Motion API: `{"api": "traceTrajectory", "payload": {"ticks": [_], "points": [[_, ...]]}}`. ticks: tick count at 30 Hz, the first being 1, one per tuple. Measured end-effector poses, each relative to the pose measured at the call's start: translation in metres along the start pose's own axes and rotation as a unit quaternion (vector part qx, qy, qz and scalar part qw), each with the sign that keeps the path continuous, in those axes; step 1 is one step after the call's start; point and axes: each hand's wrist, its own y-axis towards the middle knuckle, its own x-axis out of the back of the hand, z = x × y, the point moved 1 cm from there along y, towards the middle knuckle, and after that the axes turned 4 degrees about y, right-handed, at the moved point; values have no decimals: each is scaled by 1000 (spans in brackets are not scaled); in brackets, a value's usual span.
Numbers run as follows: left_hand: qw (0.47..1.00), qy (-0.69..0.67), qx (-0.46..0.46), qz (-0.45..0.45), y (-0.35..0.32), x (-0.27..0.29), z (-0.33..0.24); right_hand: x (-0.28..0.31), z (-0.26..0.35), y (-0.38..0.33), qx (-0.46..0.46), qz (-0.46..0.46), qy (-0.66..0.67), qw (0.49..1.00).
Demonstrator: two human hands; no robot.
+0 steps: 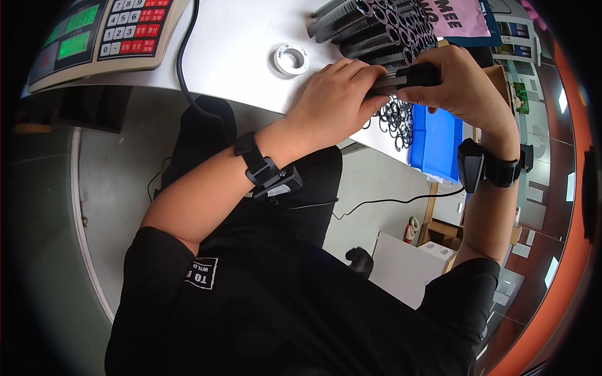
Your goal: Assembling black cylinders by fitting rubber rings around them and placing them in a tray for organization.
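The right hand [456,78] is closed around the black handle of a tool [421,74]; its metal portion points toward the left hand [338,94]. The left thumb and fingers pinch a dark piece [376,92], mostly hidden by them. Both items are located above the front edge of the white table [241,37]. Stacked black tubes [351,28] lie directly beyond the 2 hands, limiting space there. Loose black rings [396,125] lie below, partly covered by the hands, beside a blue tray [436,141]. Left: 1 white roll [291,59], a black cable [182,56], a scale [133,31].
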Motion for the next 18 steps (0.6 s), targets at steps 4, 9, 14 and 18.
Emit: {"api": "traceTrajectory", "payload": {"ticks": [4,9,14,18], "points": [[1000,12,7,-8,-1,-1,0,-1,1,0,-3,-4,1,1000],[1000,5,-12,-18,0,0,-1,-6,-17,-1,144,-47,11,988],[1000,3,-1,-13,0,0,-2,-9,-20,1,237,-79,-9,968],[1000,3,-3,-18,0,1,-1,-7,-12,1,192,-61,-16,979]]}}
